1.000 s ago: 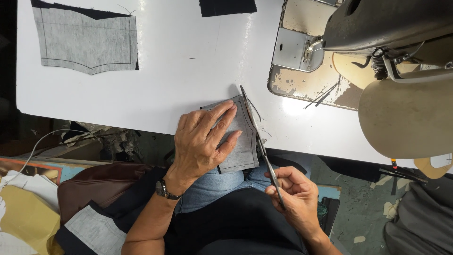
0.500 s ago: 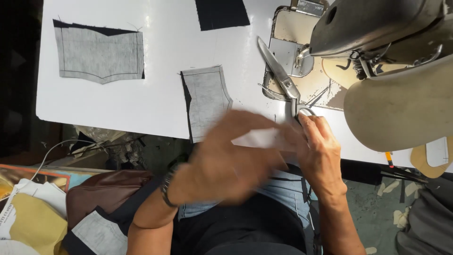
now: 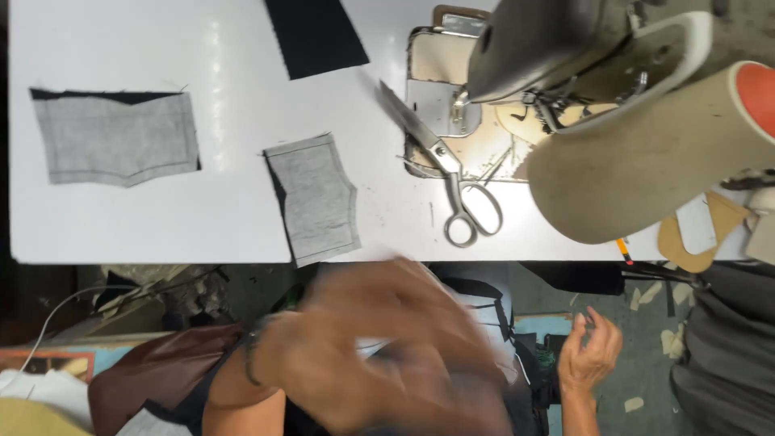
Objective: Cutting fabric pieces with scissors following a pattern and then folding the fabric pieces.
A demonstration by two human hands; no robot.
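The left hand (image 3: 379, 347) is a wide blur low in the head view, below the near edge of the white table (image 3: 202, 210) — so smeared that I cannot tell whether its fingers are spread or closed, or whether it holds anything. The right hand (image 3: 589, 355) is sharper, down beside the lap and well below the table edge; its fingers are loosely curled and apart, with nothing in them. Both forearms run off the bottom of the picture.

The nearest thing to the left hand is a small grey fabric piece (image 3: 316, 198), lying flat at the table's near edge, one corner just over it. The scissors (image 3: 440, 165) lie on the table to its right, blades closed and pointing up-left, their tips over the metal plate of the sewing machine (image 3: 613, 97). The machine's head hides most of that plate and is itself cut off at the top and right.

A larger grey fabric piece (image 3: 117, 137) lies far left with dark cloth showing under its top edge. A black cloth (image 3: 315, 32) is cut off by the top edge. At the far right — half hidden under the machine — sit tan cardboard shapes (image 3: 698, 234).
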